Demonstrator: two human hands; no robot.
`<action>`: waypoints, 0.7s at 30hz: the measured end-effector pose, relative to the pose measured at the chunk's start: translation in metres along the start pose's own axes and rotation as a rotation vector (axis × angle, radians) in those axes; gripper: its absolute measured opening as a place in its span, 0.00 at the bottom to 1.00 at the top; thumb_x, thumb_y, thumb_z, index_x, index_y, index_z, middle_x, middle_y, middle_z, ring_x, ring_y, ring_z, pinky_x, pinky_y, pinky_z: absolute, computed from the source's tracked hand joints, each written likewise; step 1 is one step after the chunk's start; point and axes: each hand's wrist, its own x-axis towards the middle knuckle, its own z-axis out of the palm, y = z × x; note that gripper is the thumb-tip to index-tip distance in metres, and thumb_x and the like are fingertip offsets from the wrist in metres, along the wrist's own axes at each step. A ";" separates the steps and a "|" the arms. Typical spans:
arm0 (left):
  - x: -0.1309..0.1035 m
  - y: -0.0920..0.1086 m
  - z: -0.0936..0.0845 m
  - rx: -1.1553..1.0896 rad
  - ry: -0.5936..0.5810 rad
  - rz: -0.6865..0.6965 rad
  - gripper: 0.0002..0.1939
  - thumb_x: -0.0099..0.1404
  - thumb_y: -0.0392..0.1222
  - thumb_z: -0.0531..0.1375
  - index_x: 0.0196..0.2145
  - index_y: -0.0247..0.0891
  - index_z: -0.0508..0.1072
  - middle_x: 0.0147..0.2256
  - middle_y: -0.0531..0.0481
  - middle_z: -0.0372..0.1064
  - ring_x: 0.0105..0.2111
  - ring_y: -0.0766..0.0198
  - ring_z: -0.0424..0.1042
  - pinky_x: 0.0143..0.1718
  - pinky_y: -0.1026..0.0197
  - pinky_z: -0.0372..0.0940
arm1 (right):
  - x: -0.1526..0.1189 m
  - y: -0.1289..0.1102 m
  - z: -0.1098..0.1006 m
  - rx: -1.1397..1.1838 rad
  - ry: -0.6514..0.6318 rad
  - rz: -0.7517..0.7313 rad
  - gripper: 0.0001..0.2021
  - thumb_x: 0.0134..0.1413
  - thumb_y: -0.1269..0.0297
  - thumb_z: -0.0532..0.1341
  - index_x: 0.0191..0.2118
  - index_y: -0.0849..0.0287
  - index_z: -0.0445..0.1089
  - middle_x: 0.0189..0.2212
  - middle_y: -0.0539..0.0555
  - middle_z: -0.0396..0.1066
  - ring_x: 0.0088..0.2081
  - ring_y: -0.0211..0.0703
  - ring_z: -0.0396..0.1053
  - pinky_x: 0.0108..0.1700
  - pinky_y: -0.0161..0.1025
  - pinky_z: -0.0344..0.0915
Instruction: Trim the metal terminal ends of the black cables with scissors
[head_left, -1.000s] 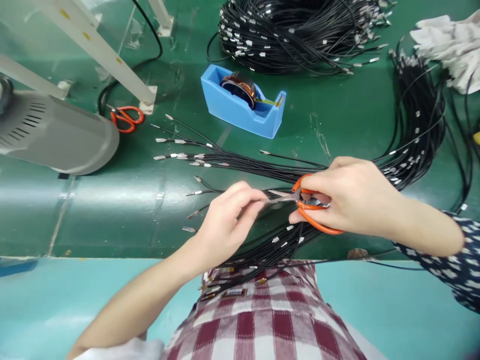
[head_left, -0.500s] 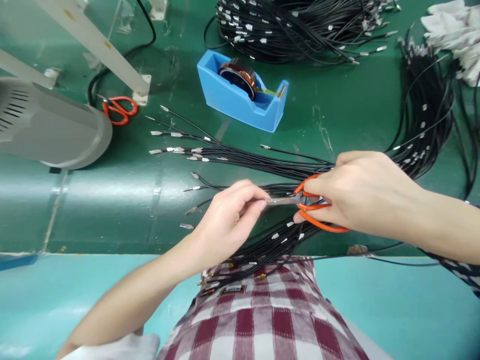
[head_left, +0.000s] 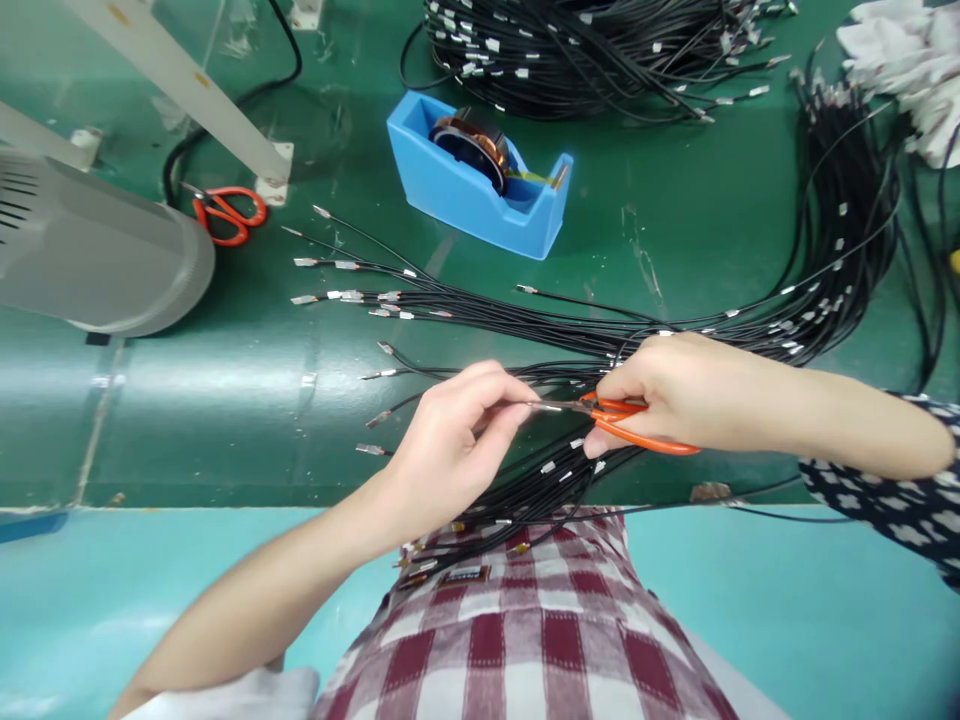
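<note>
Scissors with orange handles [head_left: 654, 441] are in my right hand [head_left: 664, 390], their blades pointing left. My left hand [head_left: 469, 425] pinches thumb and forefinger together at the blade tips, on something small and thin that I cannot make out. Around and beneath both hands run black cables [head_left: 517, 322] with white labels and metal-looking ends, fanned out to the left. A lower bundle of cables [head_left: 540, 490] hangs over the table edge onto the checked apron [head_left: 525, 630].
A blue tape dispenser [head_left: 480, 215] stands beyond the cables. Behind it lies a large cable coil [head_left: 570, 60]. White gloves [head_left: 907, 60] lie at the far right. On the left are a second pair of orange scissors [head_left: 232, 215] and a grey machine housing [head_left: 112, 240].
The scissors' handles have come closer together and the blades have turned. My right forearm has swung, its elbow now showing lower right. My left hand has hardly moved.
</note>
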 end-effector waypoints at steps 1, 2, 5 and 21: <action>0.000 0.000 0.000 -0.001 -0.002 -0.013 0.06 0.69 0.33 0.57 0.38 0.35 0.75 0.33 0.52 0.70 0.31 0.69 0.68 0.29 0.67 0.61 | 0.001 0.001 0.000 0.028 -0.011 -0.008 0.24 0.54 0.39 0.60 0.21 0.53 0.71 0.13 0.45 0.63 0.15 0.33 0.53 0.21 0.37 0.44; 0.000 0.001 0.000 0.000 -0.005 -0.023 0.06 0.69 0.33 0.57 0.38 0.35 0.75 0.33 0.52 0.70 0.31 0.69 0.68 0.29 0.67 0.61 | 0.001 0.002 0.000 0.023 0.008 -0.019 0.24 0.53 0.38 0.60 0.21 0.53 0.71 0.13 0.45 0.63 0.15 0.33 0.53 0.21 0.37 0.44; 0.001 0.003 -0.001 0.022 -0.034 -0.043 0.07 0.69 0.33 0.57 0.38 0.36 0.75 0.32 0.52 0.69 0.30 0.69 0.67 0.28 0.67 0.60 | -0.002 0.000 -0.001 -0.134 0.165 -0.059 0.25 0.51 0.37 0.62 0.20 0.54 0.70 0.13 0.47 0.64 0.17 0.35 0.52 0.24 0.38 0.44; 0.000 0.000 0.002 0.069 -0.024 0.041 0.07 0.69 0.31 0.56 0.38 0.36 0.74 0.33 0.52 0.69 0.31 0.68 0.68 0.33 0.64 0.62 | -0.004 -0.006 -0.008 -0.320 0.096 -0.018 0.20 0.57 0.47 0.60 0.22 0.55 0.70 0.15 0.49 0.65 0.18 0.36 0.51 0.24 0.39 0.41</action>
